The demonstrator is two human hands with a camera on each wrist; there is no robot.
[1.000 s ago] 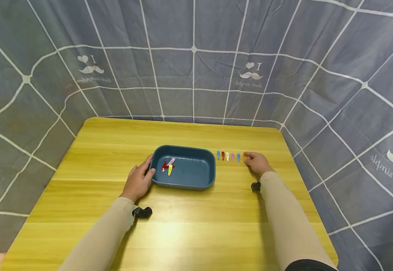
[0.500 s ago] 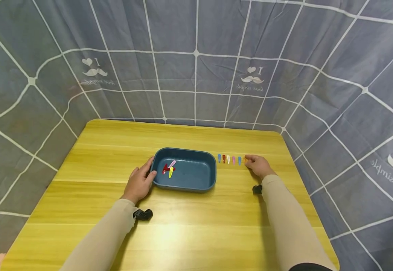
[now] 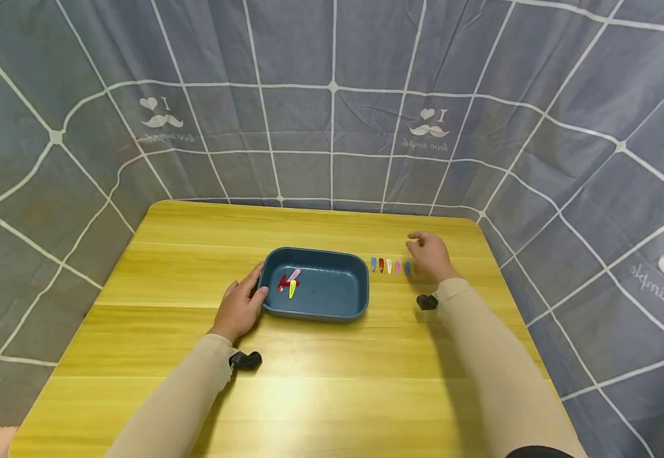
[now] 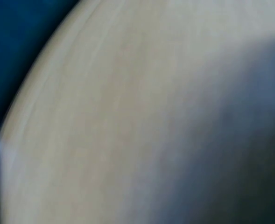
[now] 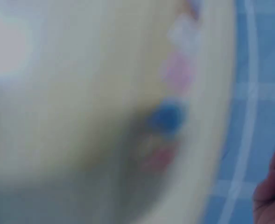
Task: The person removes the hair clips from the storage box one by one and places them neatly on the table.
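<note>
My left hand [image 3: 238, 308] grips the left end of a dark blue plastic basin [image 3: 360, 299], thumb on the rim. Inside the basin's left part lie a pink hair clip [image 3: 294, 275], a yellow hair clip [image 3: 292, 290] and red ones [image 3: 282, 284], partly overlapping. Right of the basin, hair clips stand in a row: blue [image 3: 374, 264], red [image 3: 381, 265], white [image 3: 389, 266], pink [image 3: 398, 267] and another blue clip [image 3: 408, 268]. Raised above the row's right end, my right hand [image 3: 430, 256] shows nothing between its loosely bent fingers. It partly hides an orange clip [image 3: 416, 268].
The yellow wood-grain table [image 3: 332, 394] has rounded corners. Grey checked curtains [image 3: 297, 121] hang close behind it and along both sides. Both wrist views are blurred; the right one shows a blue clip [image 5: 168, 116] in the row.
My right hand has let go of the orange clip at the row's right end and lifted up and away towards the table's back. The left hand and basin stay in place.
</note>
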